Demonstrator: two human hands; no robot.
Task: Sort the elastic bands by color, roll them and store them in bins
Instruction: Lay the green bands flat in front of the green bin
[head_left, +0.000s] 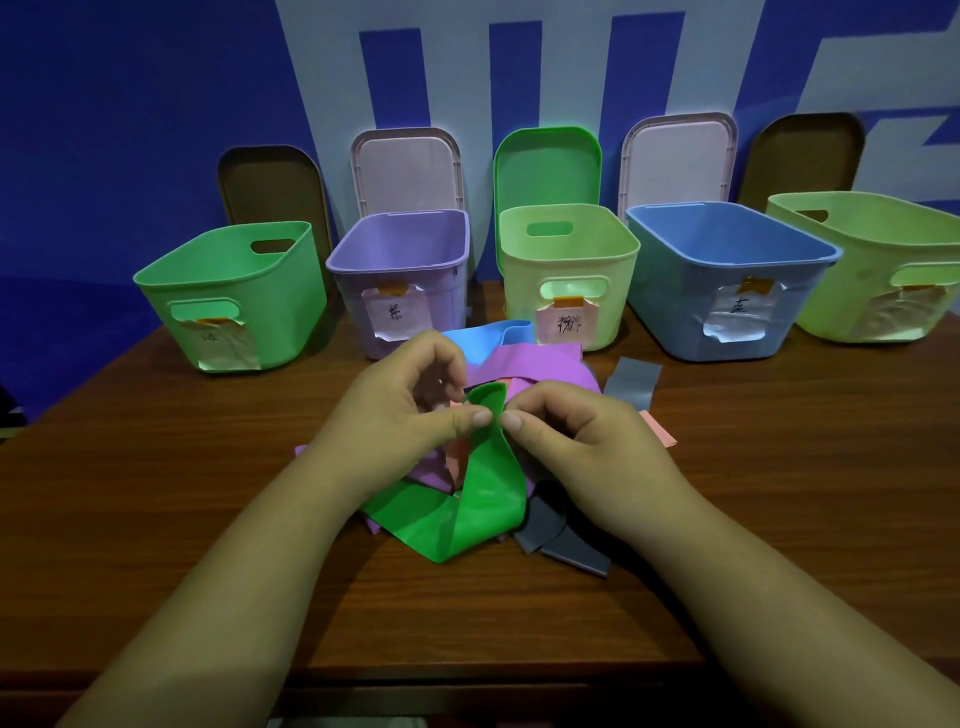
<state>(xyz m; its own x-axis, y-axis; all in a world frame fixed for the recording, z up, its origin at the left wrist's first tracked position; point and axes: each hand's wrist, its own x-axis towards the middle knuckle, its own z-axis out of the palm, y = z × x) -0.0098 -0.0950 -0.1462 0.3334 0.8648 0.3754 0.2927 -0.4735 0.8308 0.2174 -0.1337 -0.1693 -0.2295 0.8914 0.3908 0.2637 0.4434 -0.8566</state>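
Note:
A green elastic band (483, 499) rises from a heap of bands at the table's middle. My left hand (400, 415) and my right hand (571, 431) both pinch its upper end, thumbs almost touching. Under it lie purple bands (540, 369), a blue band (498, 332), grey bands (561, 540) and a pink band (657, 434). Five open bins stand in a row behind: green bin (234, 296), purple bin (400, 280), pale yellow-green bin (571, 270), blue bin (727, 280) and a second pale yellow-green bin (872, 265) at the far right.
Each bin has a paper label taped to its front. Bin lids (548, 166) lean against the blue and white wall behind the row. The brown wooden table (182, 493) shows bare wood left and right of the heap; its front edge runs below my forearms.

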